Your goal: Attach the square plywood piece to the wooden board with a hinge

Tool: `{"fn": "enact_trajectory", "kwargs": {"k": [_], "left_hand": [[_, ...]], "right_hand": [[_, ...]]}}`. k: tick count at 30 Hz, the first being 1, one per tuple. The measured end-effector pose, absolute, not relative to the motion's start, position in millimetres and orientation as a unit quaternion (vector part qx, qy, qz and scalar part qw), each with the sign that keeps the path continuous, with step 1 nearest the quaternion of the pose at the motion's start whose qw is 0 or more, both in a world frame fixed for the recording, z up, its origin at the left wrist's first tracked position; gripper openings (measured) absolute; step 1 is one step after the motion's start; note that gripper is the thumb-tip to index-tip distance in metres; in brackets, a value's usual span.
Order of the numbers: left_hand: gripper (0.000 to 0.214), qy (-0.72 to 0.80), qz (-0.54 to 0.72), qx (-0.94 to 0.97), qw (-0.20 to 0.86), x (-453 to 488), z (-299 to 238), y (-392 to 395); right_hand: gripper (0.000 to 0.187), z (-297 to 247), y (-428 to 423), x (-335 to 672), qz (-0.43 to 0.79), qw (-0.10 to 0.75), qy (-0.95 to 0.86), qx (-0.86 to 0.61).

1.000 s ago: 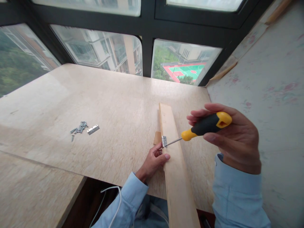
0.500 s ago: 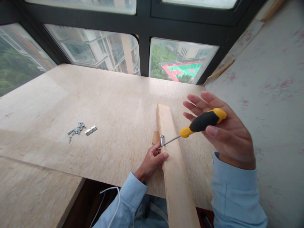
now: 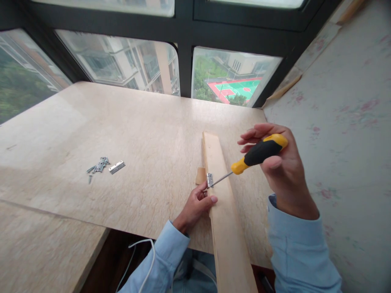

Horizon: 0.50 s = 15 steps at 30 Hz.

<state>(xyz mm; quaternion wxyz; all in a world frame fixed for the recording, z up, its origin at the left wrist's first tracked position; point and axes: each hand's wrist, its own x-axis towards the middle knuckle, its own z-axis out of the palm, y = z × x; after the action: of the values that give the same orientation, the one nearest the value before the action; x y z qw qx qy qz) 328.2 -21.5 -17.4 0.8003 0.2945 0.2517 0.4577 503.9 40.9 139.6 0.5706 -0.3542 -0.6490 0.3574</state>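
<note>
A long pale wooden board [image 3: 224, 203] lies lengthwise over the front edge of the ledge. On its left edge sits a small metal hinge [image 3: 209, 180]. My left hand [image 3: 197, 205] pinches the board beside the hinge, thumb on top and a fingertip against the hinge. My right hand [image 3: 282, 162] holds a yellow and black screwdriver [image 3: 259, 154] by the handle end, its fingers loosely curled. The screwdriver slants down to the left, and its tip meets the lower part of the hinge; the screw head there is too small to make out.
Loose hinges and screws [image 3: 99, 165] lie in a small pile on the stone ledge [image 3: 146, 134], with another hinge [image 3: 117, 167] beside them. A small brown piece [image 3: 200, 176] shows under the board. A white cable [image 3: 143, 242] hangs near my left sleeve. Windows and a papered wall [image 3: 345, 122] border the ledge.
My right hand has turned around the screwdriver handle and its fingers have curled in closer. The screwdriver tip stays at the hinge; my left hand has hardly moved.
</note>
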Motion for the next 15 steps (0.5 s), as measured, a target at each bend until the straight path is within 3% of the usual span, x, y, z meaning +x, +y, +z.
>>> {"fn": "enact_trajectory", "kwargs": {"k": [3,5,10,15], "left_hand": [[0.065,0.250,0.459,0.289,0.802,328,-18,-21],[0.064,0.249,0.459,0.288,0.803,328,-17,-21],[0.062,0.254,0.446,0.306,0.802,326,-15,-21],[0.061,0.254,0.442,0.305,0.804,326,-16,-21]], "right_hand": [[0.061,147,33,512,0.486,0.506,-0.644,-0.305],[0.062,151,28,516,0.506,0.490,-0.643,-0.300],[0.045,150,29,509,0.408,0.535,-0.663,-0.329],[0.049,144,34,492,0.375,0.588,-0.637,-0.330]]}}
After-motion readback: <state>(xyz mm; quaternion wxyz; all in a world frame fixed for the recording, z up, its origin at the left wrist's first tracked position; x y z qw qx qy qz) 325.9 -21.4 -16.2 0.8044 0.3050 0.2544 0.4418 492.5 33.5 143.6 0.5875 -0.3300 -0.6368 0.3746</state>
